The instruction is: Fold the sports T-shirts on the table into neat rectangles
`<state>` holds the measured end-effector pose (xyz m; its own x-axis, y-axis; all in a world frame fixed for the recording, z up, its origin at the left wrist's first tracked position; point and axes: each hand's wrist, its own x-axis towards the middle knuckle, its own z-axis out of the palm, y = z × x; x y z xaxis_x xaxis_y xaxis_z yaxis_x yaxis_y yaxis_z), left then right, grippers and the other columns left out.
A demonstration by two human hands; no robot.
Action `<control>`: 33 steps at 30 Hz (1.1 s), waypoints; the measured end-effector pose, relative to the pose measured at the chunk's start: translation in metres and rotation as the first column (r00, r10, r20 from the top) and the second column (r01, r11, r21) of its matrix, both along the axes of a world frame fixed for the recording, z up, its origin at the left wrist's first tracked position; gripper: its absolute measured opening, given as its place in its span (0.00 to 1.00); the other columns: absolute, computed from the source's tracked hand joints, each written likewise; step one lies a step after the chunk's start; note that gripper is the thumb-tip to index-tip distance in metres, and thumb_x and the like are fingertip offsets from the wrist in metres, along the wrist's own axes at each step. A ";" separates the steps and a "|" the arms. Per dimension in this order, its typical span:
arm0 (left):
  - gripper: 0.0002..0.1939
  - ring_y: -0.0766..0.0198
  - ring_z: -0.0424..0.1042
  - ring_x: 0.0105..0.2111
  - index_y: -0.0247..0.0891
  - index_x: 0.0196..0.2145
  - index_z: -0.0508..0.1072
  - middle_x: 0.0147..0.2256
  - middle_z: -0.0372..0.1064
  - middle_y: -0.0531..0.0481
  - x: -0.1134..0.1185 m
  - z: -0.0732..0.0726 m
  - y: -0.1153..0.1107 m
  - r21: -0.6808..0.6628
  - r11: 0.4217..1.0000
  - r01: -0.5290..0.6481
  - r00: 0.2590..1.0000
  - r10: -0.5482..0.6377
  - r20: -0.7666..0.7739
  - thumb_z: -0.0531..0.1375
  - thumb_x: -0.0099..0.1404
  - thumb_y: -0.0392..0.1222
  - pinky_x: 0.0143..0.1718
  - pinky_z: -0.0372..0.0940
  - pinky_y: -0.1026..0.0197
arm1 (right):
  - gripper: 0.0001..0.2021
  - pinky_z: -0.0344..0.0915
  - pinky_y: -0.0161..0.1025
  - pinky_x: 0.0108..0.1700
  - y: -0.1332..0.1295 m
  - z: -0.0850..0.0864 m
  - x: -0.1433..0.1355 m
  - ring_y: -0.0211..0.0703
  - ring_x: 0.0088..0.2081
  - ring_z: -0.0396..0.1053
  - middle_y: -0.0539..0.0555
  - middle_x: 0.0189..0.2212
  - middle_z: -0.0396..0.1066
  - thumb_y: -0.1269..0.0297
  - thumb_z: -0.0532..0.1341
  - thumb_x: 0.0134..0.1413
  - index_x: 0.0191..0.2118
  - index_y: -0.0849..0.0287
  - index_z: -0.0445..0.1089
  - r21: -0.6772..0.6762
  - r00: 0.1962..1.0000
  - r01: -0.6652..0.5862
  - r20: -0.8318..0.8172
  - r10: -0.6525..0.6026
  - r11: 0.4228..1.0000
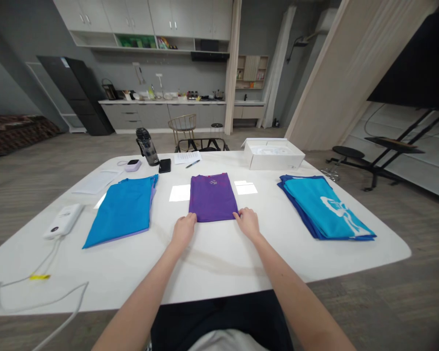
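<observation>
A purple shirt [212, 199], folded into a neat rectangle with a small pale logo near its far edge, lies flat in the middle of the white table [219, 258]. My left hand [185, 228] pinches its near left corner. At the near right corner, my right hand [248, 222] has thumb and fingers closed on the cloth. To the left lies a blue folded garment [122, 209] with a lilac layer showing under its edge. On the right is a stack of folded shirts [325, 207], turquoise with a white print on top and dark blue beneath.
A white power bank [64, 220] with a cable [44, 307] lies at the left. Farther back are a water bottle [147, 146], a black phone [165, 165], a lilac device [133, 165], papers [97, 181], a pen [192, 164] and an open white box [276, 160].
</observation>
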<state>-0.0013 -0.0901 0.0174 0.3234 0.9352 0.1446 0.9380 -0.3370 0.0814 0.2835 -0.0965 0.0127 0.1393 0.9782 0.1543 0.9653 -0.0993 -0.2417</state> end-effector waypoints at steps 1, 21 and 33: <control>0.11 0.58 0.73 0.36 0.40 0.41 0.70 0.39 0.73 0.47 -0.001 0.000 -0.009 -0.001 1.000 -0.002 1.000 0.002 0.002 0.48 0.74 0.33 0.42 0.62 0.59 | 0.17 0.57 0.40 0.47 -0.007 0.000 0.001 0.48 0.45 0.69 0.57 0.39 0.75 0.52 0.56 0.69 0.36 0.58 0.75 0.002 1.000 -0.020 0.000 0.020 1.000; 0.12 0.54 0.73 0.51 0.41 0.45 0.73 0.51 0.75 0.42 -0.019 -0.029 -0.083 0.055 0.997 0.061 0.986 -0.069 0.154 0.50 0.74 0.35 0.58 0.64 0.47 | 0.14 0.54 0.41 0.43 -0.062 -0.001 0.012 0.45 0.38 0.68 0.53 0.29 0.74 0.64 0.59 0.59 0.21 0.56 0.68 0.013 0.960 -0.271 -0.065 0.271 0.963; 0.12 0.54 0.71 0.49 0.40 0.47 0.72 0.48 0.73 0.43 -0.009 -0.015 -0.088 0.060 0.996 0.065 0.992 -0.071 0.108 0.49 0.74 0.34 0.56 0.62 0.49 | 0.22 0.55 0.41 0.43 -0.056 -0.007 0.015 0.45 0.37 0.68 0.53 0.28 0.74 0.57 0.56 0.66 0.20 0.55 0.67 -0.021 0.958 -0.285 -0.025 0.285 0.958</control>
